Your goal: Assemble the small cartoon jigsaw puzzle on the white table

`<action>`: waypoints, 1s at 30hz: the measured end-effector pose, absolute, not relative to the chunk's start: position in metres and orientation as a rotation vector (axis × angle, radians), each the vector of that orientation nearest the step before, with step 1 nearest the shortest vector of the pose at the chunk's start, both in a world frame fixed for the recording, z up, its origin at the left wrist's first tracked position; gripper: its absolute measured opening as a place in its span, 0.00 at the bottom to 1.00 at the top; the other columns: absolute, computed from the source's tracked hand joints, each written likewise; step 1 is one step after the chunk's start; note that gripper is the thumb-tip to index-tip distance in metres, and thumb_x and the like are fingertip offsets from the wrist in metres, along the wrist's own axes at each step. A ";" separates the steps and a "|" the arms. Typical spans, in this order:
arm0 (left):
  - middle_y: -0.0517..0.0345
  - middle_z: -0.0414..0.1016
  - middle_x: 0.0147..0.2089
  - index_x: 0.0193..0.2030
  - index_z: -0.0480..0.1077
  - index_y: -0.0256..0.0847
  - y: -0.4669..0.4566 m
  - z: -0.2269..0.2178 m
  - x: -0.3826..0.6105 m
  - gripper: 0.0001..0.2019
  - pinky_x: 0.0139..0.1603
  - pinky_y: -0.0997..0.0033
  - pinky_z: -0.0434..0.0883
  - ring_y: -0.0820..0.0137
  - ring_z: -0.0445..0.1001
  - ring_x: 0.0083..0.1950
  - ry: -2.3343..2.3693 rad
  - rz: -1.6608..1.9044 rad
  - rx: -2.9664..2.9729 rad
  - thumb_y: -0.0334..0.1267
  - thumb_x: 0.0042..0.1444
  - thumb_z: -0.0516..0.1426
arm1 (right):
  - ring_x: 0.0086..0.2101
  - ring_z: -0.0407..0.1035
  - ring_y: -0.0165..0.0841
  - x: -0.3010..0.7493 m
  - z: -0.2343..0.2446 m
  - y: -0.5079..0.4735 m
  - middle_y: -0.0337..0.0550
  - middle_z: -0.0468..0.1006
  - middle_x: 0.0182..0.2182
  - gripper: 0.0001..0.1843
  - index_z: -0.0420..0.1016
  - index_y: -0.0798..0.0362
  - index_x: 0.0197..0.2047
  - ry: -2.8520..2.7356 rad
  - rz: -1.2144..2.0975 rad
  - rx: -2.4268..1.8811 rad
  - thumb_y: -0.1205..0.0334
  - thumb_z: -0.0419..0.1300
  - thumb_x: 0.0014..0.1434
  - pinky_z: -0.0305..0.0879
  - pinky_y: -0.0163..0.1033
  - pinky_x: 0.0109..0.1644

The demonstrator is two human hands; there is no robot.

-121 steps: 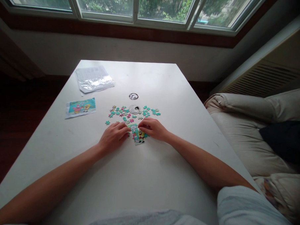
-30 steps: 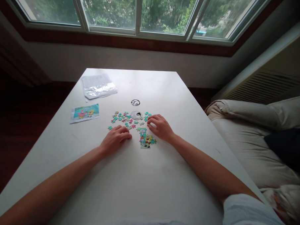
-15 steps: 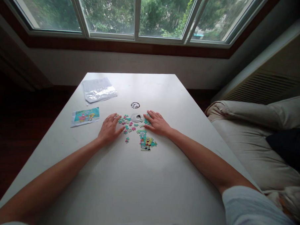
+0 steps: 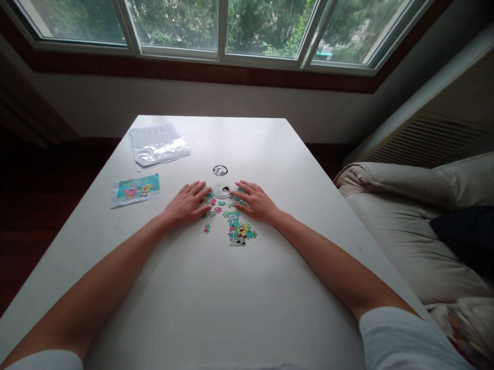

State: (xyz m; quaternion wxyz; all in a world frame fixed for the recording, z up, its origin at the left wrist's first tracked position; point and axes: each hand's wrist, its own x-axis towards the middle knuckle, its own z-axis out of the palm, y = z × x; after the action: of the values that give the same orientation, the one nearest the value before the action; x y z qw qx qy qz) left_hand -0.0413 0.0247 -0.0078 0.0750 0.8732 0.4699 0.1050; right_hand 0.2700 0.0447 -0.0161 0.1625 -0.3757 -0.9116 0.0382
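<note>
My left hand (image 4: 188, 202) lies flat with fingers spread over part of the loose jigsaw puzzle pieces (image 4: 217, 210), hiding several of them. Across from it, my right hand (image 4: 254, 201) rests palm down, fingers apart, its tips on more green pieces. Between the two hands is a round grey-white disc (image 4: 221, 191) with a dark spot. Just nearer to me lies a joined section of the puzzle (image 4: 237, 229), showing a yellow square cartoon figure and a tall pale one. One small pink and green cluster (image 4: 207, 228) sits apart to its left.
A cartoon picture card (image 4: 135, 190) lies on the white table (image 4: 219, 295) at the left, with a clear plastic sleeve with papers (image 4: 158, 145) behind it. Beyond the disc is a round black-and-white piece (image 4: 220, 170). A beige sofa (image 4: 396, 222) stands along the right.
My left hand has slid right over the loose pieces, covering more of them. My right hand has stayed nearly in place. The whole view has shifted slightly.
</note>
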 end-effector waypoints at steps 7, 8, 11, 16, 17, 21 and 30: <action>0.49 0.65 0.70 0.67 0.66 0.44 0.023 -0.007 -0.058 0.23 0.72 0.50 0.60 0.57 0.61 0.70 1.521 0.624 2.519 0.47 0.68 0.52 | 0.68 0.56 0.45 0.273 -0.016 0.041 0.49 0.67 0.66 0.19 0.76 0.47 0.59 -2.497 0.153 -1.046 0.52 0.57 0.69 0.59 0.57 0.69; 0.50 0.67 0.68 0.64 0.69 0.44 0.023 -0.008 -0.060 0.21 0.71 0.50 0.62 0.57 0.63 0.69 1.553 0.659 2.500 0.45 0.68 0.52 | 0.68 0.56 0.45 0.274 -0.017 0.041 0.49 0.68 0.66 0.18 0.76 0.47 0.58 -2.487 0.156 -1.048 0.53 0.57 0.69 0.60 0.57 0.68; 0.52 0.72 0.63 0.56 0.76 0.46 0.026 -0.011 -0.064 0.16 0.69 0.51 0.64 0.57 0.67 0.65 1.622 0.755 2.443 0.41 0.67 0.52 | 0.67 0.58 0.45 0.275 -0.018 0.042 0.50 0.69 0.64 0.18 0.76 0.47 0.58 -2.475 0.163 -1.052 0.52 0.57 0.69 0.61 0.56 0.68; 0.55 0.77 0.58 0.48 0.79 0.46 0.028 -0.013 -0.063 0.13 0.67 0.53 0.66 0.59 0.70 0.61 1.620 0.841 2.406 0.36 0.64 0.53 | 0.64 0.62 0.46 0.276 -0.020 0.045 0.49 0.71 0.63 0.18 0.75 0.45 0.59 -2.467 0.196 -1.047 0.52 0.58 0.68 0.63 0.57 0.66; 0.55 0.77 0.57 0.48 0.79 0.46 0.028 -0.013 -0.062 0.13 0.66 0.54 0.67 0.59 0.70 0.60 1.611 0.845 2.411 0.36 0.64 0.53 | 0.64 0.63 0.46 0.276 -0.020 0.045 0.49 0.71 0.63 0.18 0.75 0.45 0.58 -2.468 0.199 -1.046 0.52 0.58 0.68 0.63 0.57 0.66; 0.55 0.78 0.56 0.48 0.79 0.45 0.027 -0.011 -0.062 0.12 0.66 0.54 0.67 0.59 0.71 0.60 1.596 0.839 2.440 0.36 0.64 0.54 | 0.62 0.64 0.46 0.276 -0.018 0.045 0.50 0.71 0.62 0.18 0.76 0.46 0.58 -2.474 0.192 -1.044 0.52 0.58 0.68 0.64 0.56 0.65; 0.52 0.73 0.63 0.58 0.75 0.47 0.023 -0.007 -0.058 0.17 0.69 0.51 0.64 0.57 0.64 0.67 1.499 0.727 2.547 0.42 0.66 0.54 | 0.62 0.64 0.46 0.275 -0.019 0.044 0.49 0.72 0.61 0.16 0.77 0.44 0.57 -2.469 0.176 -1.021 0.53 0.58 0.68 0.64 0.56 0.64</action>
State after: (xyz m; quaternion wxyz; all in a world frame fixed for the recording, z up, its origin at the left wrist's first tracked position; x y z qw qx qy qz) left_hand -0.0579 0.0225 -0.0070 0.0488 0.8358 0.4920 0.2387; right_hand 0.2754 0.0445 -0.0193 0.2298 -0.3712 -0.8974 0.0640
